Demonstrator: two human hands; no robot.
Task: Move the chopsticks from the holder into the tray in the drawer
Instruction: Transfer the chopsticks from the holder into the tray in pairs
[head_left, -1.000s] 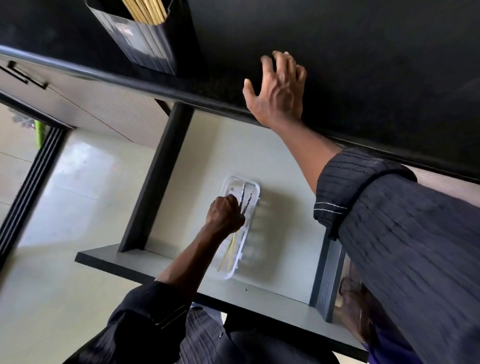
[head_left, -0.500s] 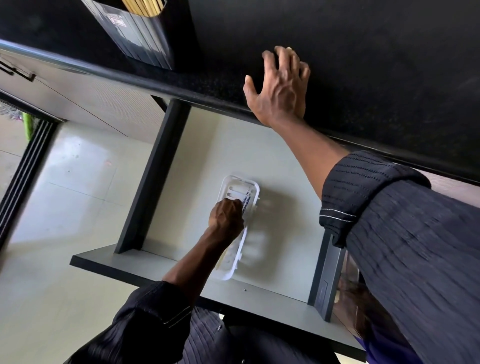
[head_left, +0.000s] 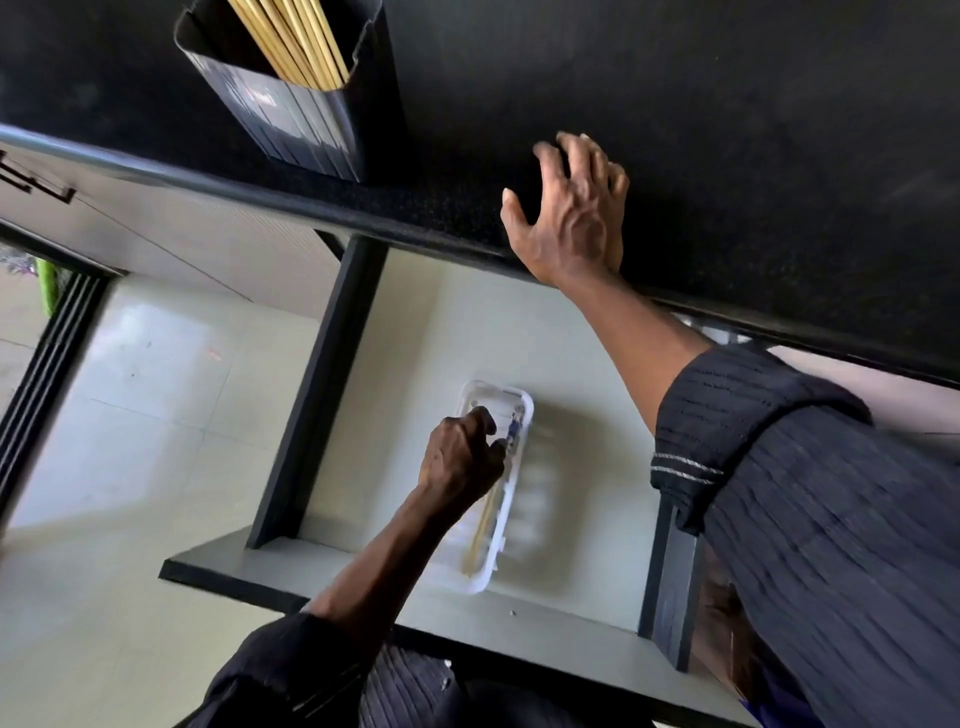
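A black ribbed holder (head_left: 301, 124) stands on the dark countertop at the upper left, with several pale wooden chopsticks (head_left: 291, 41) sticking out of it. Below the counter edge, the open drawer (head_left: 415, 332) holds a clear white plastic tray (head_left: 523, 410). My left hand (head_left: 460, 457) is low over the tray, fingers curled on a pair of chopsticks (head_left: 480, 530) that lie lengthwise in it; their patterned ends show past my fingertips. My right hand (head_left: 571, 218) rests flat on the counter edge with its fingers spread and nothing in it.
The black countertop (head_left: 727, 130) fills the top and right of the view. Dark side rails and a grey front panel (head_left: 291, 566) frame the drawer. A closed cabinet drawer with a handle (head_left: 36, 182) is at the left, above a pale tiled floor (head_left: 156, 415).
My left hand has slid slightly toward the tray's far end with the chopsticks lying lower in it. My view tilted up, showing more of the holder. My right hand stayed put.
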